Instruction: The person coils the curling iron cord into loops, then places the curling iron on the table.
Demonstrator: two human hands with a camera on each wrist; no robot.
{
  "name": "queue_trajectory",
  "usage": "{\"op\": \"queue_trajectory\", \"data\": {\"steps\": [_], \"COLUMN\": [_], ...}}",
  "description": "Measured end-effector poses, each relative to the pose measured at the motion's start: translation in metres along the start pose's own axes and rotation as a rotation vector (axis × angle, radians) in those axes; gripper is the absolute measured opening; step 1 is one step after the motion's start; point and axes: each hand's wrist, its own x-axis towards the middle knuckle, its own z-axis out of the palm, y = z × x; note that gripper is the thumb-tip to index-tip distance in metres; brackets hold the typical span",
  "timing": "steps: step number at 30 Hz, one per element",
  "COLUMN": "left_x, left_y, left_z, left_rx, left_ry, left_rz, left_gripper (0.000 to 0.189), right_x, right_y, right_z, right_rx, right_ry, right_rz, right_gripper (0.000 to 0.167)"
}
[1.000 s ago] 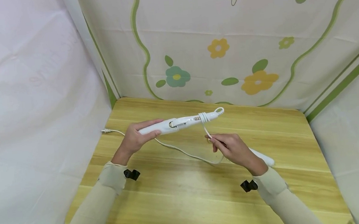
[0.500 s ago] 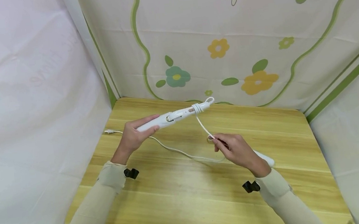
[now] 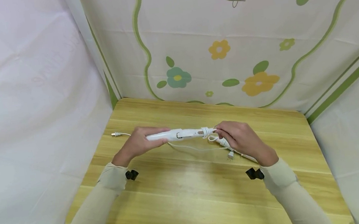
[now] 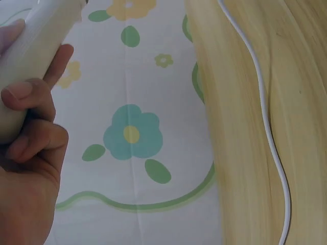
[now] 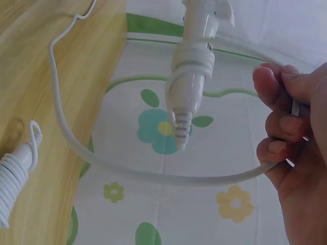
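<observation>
My left hand (image 3: 140, 141) grips the thick end of a white hair styling iron (image 3: 186, 133), held level above the table. In the left wrist view, the fingers curl round its smooth white body (image 4: 38, 56). Several turns of white cord (image 5: 193, 61) wrap the handle near its ribbed tail. My right hand (image 3: 242, 138) pinches the cord beside that tail. A loose loop of cord (image 5: 153, 177) hangs from the right fingers. Under the right hand lies a second white iron (image 3: 224, 142), its cord wound in neat coils (image 5: 11, 176).
The held iron's cord trails across the wooden table (image 3: 174, 192) to a plug (image 3: 116, 134) at the left edge. Another plug (image 3: 230, 155) lies beside the second iron. A flowered cloth (image 3: 191, 35) rises behind the table, with white cloth (image 3: 31, 122) on the left.
The held iron has come down from its tilt to about level. My right hand has swung round to the tail end with the cord, and the second iron's coils and plug now show.
</observation>
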Motion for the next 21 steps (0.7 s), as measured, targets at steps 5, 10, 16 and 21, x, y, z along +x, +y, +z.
{"op": "queue_trajectory", "data": {"steps": [5, 10, 16, 21], "left_x": [-0.003, -0.004, -0.005, -0.007], "left_y": [0.002, 0.001, -0.001, -0.006], "left_z": [0.001, 0.004, 0.003, 0.002], "left_rx": [-0.05, -0.122, -0.221, -0.303], "left_ry": [-0.117, -0.224, -0.259, -0.239], "left_rz": [-0.015, 0.026, 0.057, 0.04], "left_gripper": [0.037, 0.037, 0.035, 0.034], "right_x": [0.005, 0.008, 0.005, -0.001], "right_y": [0.007, 0.01, 0.013, 0.016], "right_z": [0.001, 0.002, 0.006, 0.015], "right_rx": [0.02, 0.117, 0.204, 0.268], "right_ry": [-0.027, -0.154, -0.252, -0.231], "right_rz": [-0.028, 0.041, 0.129, 0.132], "right_gripper": [0.023, 0.01, 0.019, 0.023]}}
